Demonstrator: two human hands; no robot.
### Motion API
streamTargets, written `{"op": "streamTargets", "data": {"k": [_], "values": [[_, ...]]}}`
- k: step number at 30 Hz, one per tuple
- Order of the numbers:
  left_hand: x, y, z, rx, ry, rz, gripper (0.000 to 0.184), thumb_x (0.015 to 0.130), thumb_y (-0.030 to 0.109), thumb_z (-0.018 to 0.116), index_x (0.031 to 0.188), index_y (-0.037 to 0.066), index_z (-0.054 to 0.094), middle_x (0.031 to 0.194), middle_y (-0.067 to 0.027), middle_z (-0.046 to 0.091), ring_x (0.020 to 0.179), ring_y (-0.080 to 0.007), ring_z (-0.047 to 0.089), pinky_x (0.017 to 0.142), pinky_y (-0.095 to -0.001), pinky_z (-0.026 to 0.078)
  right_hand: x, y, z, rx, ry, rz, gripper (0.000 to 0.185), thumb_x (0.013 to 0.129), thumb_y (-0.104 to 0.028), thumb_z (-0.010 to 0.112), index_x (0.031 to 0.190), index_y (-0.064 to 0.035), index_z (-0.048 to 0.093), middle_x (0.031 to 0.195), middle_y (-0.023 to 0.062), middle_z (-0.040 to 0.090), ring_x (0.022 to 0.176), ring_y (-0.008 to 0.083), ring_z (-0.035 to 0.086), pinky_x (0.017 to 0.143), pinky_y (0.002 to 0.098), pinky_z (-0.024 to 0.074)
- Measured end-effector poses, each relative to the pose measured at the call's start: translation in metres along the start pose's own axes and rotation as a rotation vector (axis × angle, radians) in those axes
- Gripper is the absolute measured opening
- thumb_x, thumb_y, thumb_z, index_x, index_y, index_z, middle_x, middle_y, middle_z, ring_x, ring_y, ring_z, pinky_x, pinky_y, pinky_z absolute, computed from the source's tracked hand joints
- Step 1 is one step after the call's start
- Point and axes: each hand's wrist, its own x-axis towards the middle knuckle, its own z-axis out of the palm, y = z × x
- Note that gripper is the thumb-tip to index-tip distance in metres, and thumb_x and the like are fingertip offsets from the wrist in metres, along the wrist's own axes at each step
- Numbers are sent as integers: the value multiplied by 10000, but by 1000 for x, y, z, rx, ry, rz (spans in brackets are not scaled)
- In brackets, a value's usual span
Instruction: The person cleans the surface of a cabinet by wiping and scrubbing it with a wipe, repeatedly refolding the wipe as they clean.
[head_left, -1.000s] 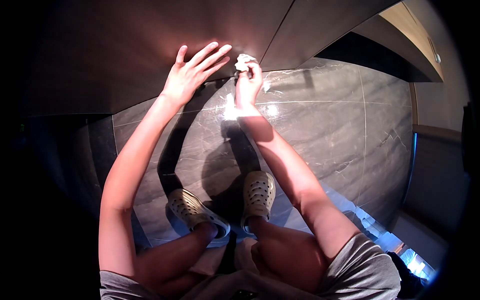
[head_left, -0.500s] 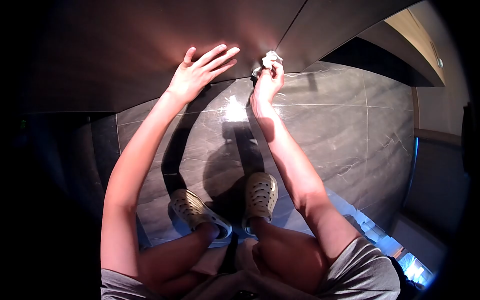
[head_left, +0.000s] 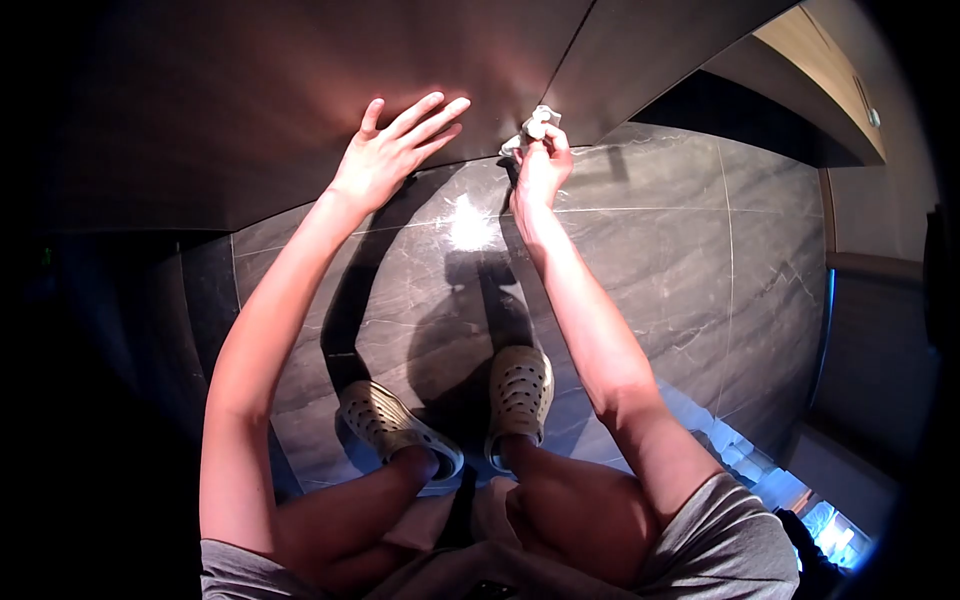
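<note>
My right hand (head_left: 542,172) is closed on a crumpled white tissue or thin cloth (head_left: 541,122), with part of it sticking out past the fingertips and a lower end hanging at the left. The cloth is at the lower edge of a dark panel (head_left: 330,110), close to the bottom of its vertical seam. To the left, my left hand (head_left: 388,158) lies with fingers spread against or just in front of that panel, holding nothing. Whether its palm touches the panel I cannot tell.
Grey marbled floor tiles (head_left: 640,270) reach from the panel to my feet in beige clogs (head_left: 520,395) (head_left: 385,420). A light-wood curved piece (head_left: 820,80) stands at the upper right. A bright blue-lit patch (head_left: 840,540) shows at the lower right.
My right hand has shifted slightly along the panel's lower edge, and more of the cloth shows at its left. My left hand stays spread in nearly the same place.
</note>
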Motion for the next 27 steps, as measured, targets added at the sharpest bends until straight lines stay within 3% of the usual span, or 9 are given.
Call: {"op": "streamTargets", "data": {"k": [5, 9, 14, 16, 18, 20, 25, 26, 27], "values": [[1, 3, 1, -35, -11, -11, 767, 809, 102, 558, 1490, 390, 355, 1628, 133, 122, 1498, -117, 143, 1097, -686, -139, 10, 32, 1, -35, 29, -97, 127, 893, 27, 570, 923, -75, 639, 820, -11, 609, 651, 63, 520, 537, 224, 391], [0, 1, 2, -45, -20, -3, 759, 817, 111, 556, 1494, 385, 350, 1632, 125, 109, 1501, -115, 134, 1095, -688, -134, -11, 67, 11, -28, -96, -59, 135, 903, 41, 576, 912, -74, 647, 817, -39, 601, 637, 41, 480, 527, 210, 349], [-2, 0, 2, -65, -44, 9, 772, 806, 105, 572, 1498, 367, 352, 1634, 122, 102, 1500, -103, 132, 1098, -684, -122, -12, 51, 8, 61, -180, 49, 159, 926, 26, 522, 940, -110, 601, 888, -10, 600, 777, 85, 565, 632, 249, 489], [0, 0, 2, -69, -48, 10, 787, 795, 95, 579, 1500, 361, 351, 1634, 122, 101, 1500, -102, 133, 1099, -683, -119, 2, 37, 1, 103, -54, 20, 202, 890, 72, 498, 947, -105, 577, 869, -2, 588, 772, 97, 566, 614, 244, 487], [0, -1, -2, -85, -55, 10, 806, 783, 82, 587, 1502, 357, 348, 1635, 121, 99, 1500, -102, 132, 1099, -684, -118, 26, 33, -7, 99, 29, -75, 217, 847, 108, 482, 930, -83, 542, 816, 17, 561, 658, 111, 547, 468, 230, 413], [0, -1, -1, -100, -53, 8, 821, 773, 76, 593, 1503, 359, 345, 1635, 120, 100, 1502, -107, 129, 1095, -689, -119, 36, 26, -8, 161, 52, -78, 219, 843, 112, 470, 914, -86, 530, 798, 12, 553, 614, 99, 522, 438, 231, 383], [0, -1, 2, -90, -37, 13, 834, 756, 98, 616, 1500, 365, 350, 1634, 120, 106, 1504, -113, 119, 1081, -706, -131, 18, 52, 9, 66, 39, -143, 189, 868, 81, 479, 853, -106, 508, 782, -12, 531, 573, 69, 468, 449, 226, 329], [0, -2, 2, -89, -28, 13, 832, 753, 105, 620, 1497, 367, 356, 1633, 121, 108, 1504, -112, 116, 1079, -709, -134, 11, 60, 11, 38, -36, -97, 163, 864, 93, 521, 856, -70, 523, 936, 18, 580, 771, 93, 538, 614, 231, 448], [1, -1, 3, -91, -18, 13, 830, 750, 111, 625, 1494, 368, 362, 1633, 122, 109, 1505, -112, 114, 1076, -712, -138, 0, 69, 17, 28, -89, -102, 162, 851, 98, 523, 839, -64, 524, 939, 25, 574, 793, 104, 541, 647, 244, 453]]}}
